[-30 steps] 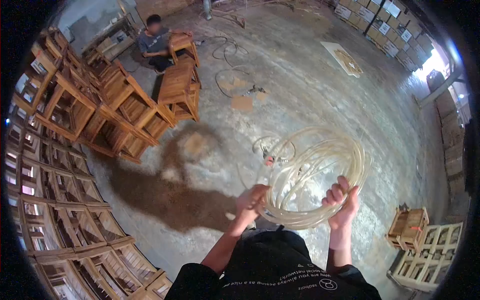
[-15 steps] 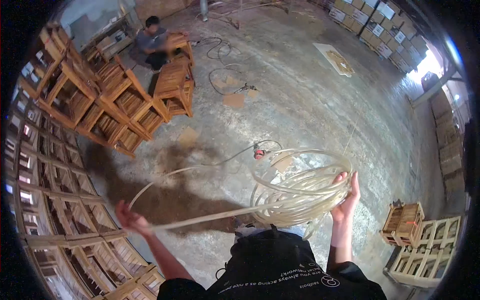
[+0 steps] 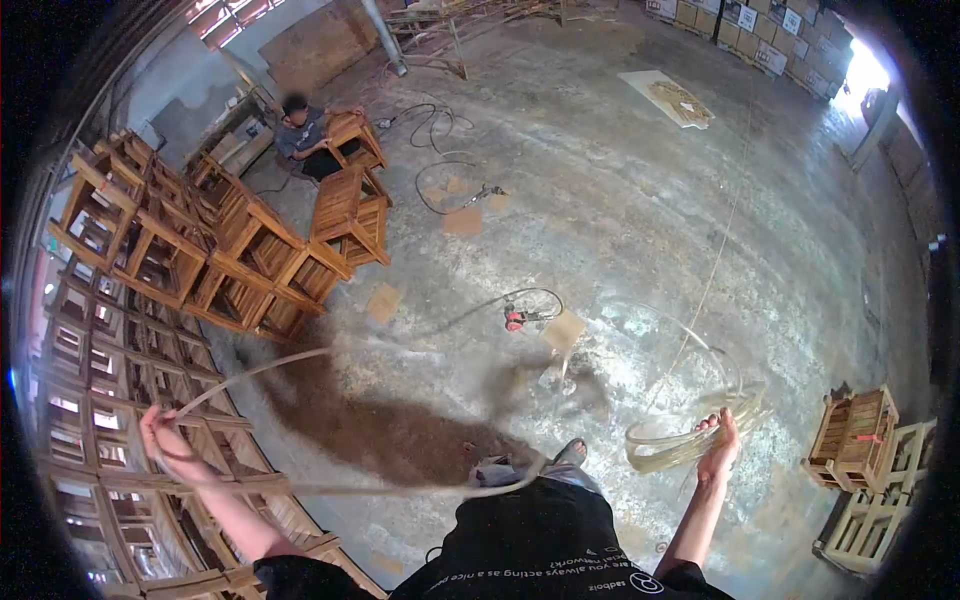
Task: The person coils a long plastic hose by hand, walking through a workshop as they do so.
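Observation:
Coils of a pale, translucent hose (image 3: 660, 452) hang from my right hand (image 3: 718, 445) at the lower right, its fingers wrapped round them. My left hand (image 3: 168, 440) is stretched far out to the left, closed on a single length of the same hose. From there one stretch sags across in front of my body, and another curves over the floor to a small red tool (image 3: 515, 320) near a cardboard piece (image 3: 564, 330).
Wooden furniture pieces (image 3: 240, 250) stand stacked at the left, above slatted racks (image 3: 110, 420). A co-worker (image 3: 305, 135) sits behind them by a stool. Wooden crates (image 3: 855, 440) are at the right; boxes (image 3: 765, 40) line the back. Another hose and tool (image 3: 485, 193) lie on the floor.
My left hand has moved further left, drawing hose out. My right hand has shifted right and down with the coils, which now hang narrower and lower. The view has tilted.

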The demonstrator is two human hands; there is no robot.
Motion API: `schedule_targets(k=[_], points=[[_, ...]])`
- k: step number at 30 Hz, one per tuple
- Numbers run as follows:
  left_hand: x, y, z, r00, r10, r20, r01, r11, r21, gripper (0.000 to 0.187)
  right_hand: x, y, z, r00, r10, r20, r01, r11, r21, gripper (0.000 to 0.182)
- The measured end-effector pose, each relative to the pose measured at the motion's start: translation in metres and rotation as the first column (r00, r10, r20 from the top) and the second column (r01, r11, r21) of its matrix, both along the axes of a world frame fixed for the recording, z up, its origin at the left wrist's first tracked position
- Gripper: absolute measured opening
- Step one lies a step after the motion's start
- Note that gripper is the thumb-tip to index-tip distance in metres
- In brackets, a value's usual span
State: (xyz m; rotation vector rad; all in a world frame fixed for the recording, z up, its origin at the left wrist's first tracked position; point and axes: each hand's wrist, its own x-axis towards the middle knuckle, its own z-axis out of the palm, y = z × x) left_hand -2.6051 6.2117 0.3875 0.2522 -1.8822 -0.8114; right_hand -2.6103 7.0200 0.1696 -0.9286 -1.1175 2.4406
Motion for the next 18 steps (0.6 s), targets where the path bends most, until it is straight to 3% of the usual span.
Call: schedule_targets(k=[1,2,3,7,8,9,11,14,15,16,17,18], points=[[0.010,0.037,0.029,0.967,-0.242,-0.078,0.225,0.957,-0.181,0.040,-0.001,0.018,-0.009,1.000,-0.029,0.000,0.029,0.999,-0.013,0.020],[0.020,0.032,0.055,0.993,-0.008,-0.115,0.001,0.998,-0.060,0.025,-0.004,0.034,-0.017,0.998,-0.055,-0.001,0.055,0.998,-0.026,0.020],[0.036,0.030,0.078,0.970,0.239,-0.050,-0.242,0.967,-0.075,0.026,-0.007,0.051,-0.025,0.997,-0.080,-0.001,0.080,0.996,-0.039,0.019],[0.122,-0.031,0.183,0.897,0.438,0.056,-0.440,0.880,0.180,0.026,-0.035,0.093,-0.038,0.986,-0.159,-0.053,0.156,0.986,-0.059,0.015],[0.157,-0.065,0.202,0.931,0.364,0.038,-0.362,0.931,-0.049,0.030,-0.042,0.102,-0.045,0.985,-0.157,-0.070,0.153,0.986,-0.065,0.016],[0.156,-0.022,0.207,0.923,0.368,-0.112,-0.385,0.893,-0.232,0.033,-0.050,0.105,-0.047,0.984,-0.157,-0.081,0.151,0.986,-0.073,0.016],[0.173,-0.004,0.241,0.827,0.553,-0.103,-0.560,0.826,-0.061,0.033,-0.068,0.109,-0.048,0.981,-0.162,-0.105,0.154,0.985,-0.082,0.017],[0.184,0.000,0.229,0.805,0.584,-0.101,-0.579,0.738,-0.346,0.033,-0.094,0.100,-0.039,0.983,-0.140,-0.123,0.121,0.982,-0.145,0.015],[0.171,0.006,0.211,0.851,0.497,-0.172,-0.473,0.582,-0.662,0.032,-0.103,0.096,-0.036,0.982,-0.145,-0.120,0.125,0.979,-0.162,0.015],[0.166,-0.021,0.186,0.873,0.484,-0.062,-0.469,0.797,-0.381,0.027,-0.112,0.096,-0.035,0.982,-0.141,-0.128,0.117,0.977,-0.181,0.015],[0.160,-0.043,0.151,0.902,0.433,-0.005,-0.410,0.851,-0.327,0.026,-0.120,0.096,-0.033,0.979,-0.141,-0.145,0.112,0.975,-0.191,0.014],[0.142,-0.037,0.101,0.832,0.552,0.061,-0.502,0.794,-0.342,0.026,-0.129,0.097,-0.030,0.975,-0.146,-0.165,0.112,0.973,-0.200,0.014]])
